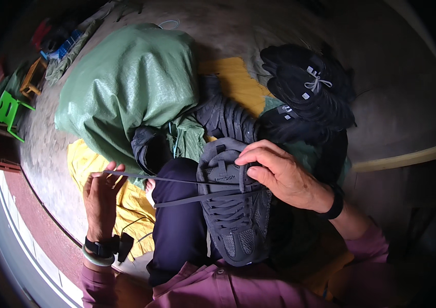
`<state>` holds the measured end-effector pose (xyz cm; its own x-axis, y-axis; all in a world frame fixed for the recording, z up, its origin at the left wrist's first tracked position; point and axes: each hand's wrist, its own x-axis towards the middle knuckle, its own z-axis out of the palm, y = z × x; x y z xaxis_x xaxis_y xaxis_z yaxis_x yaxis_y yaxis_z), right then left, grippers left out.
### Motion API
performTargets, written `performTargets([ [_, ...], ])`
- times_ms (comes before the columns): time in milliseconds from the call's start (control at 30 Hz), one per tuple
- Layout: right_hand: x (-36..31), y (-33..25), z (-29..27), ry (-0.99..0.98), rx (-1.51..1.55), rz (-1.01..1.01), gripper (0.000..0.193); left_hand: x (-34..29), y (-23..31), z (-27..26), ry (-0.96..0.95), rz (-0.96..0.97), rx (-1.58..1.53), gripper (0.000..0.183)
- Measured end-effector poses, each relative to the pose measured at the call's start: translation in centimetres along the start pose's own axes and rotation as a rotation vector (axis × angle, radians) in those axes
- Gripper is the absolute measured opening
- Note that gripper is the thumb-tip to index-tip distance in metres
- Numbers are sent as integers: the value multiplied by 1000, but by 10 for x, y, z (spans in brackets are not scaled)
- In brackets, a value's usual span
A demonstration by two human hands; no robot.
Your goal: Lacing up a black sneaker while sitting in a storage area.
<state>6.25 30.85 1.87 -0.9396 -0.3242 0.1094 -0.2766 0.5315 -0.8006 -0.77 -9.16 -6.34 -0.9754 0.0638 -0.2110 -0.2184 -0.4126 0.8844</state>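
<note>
A dark grey sneaker [234, 233] rests on my lap, its toe toward me and its opening away. Flat dark laces criss-cross its front. One loose shoelace [169, 179] stretches tight leftward from the upper eyelets to my left hand [100, 197], whose fingers pinch it. A second lace length runs left across my thigh below the first, its end loose. With thumb and fingers, my right hand [287, 179] grips the sneaker's collar beside the tongue. The inside of the sneaker is mostly hidden.
A big green woven sack [130, 82] bulges at the far left. A row of dark shoes [228, 115] lies beyond my knees, and black shoes [305, 84] are piled at the far right. Yellow sheeting [233, 82] covers part of the floor. A green chair [8, 110] stands far left.
</note>
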Motion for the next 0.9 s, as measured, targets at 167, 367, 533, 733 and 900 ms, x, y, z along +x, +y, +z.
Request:
performTargets([
  [167,3,-9,1,-6,-11,49,20,4,-9,19,-63,-218,-442,22],
  [367,17,-32,6,139,-353,-39,10,-1,-9,69,-191,-352,-68,15],
  [533,30,-32,20,4,-415,-106,7,-9,-6,87,-433,-388,230,25],
  [733,35,-33,32,-116,-338,-54,5,-16,-11,101,-541,-472,327,21],
  [900,39,-35,32,-154,-332,24,5,-21,-19,105,-573,-430,345,15],
])
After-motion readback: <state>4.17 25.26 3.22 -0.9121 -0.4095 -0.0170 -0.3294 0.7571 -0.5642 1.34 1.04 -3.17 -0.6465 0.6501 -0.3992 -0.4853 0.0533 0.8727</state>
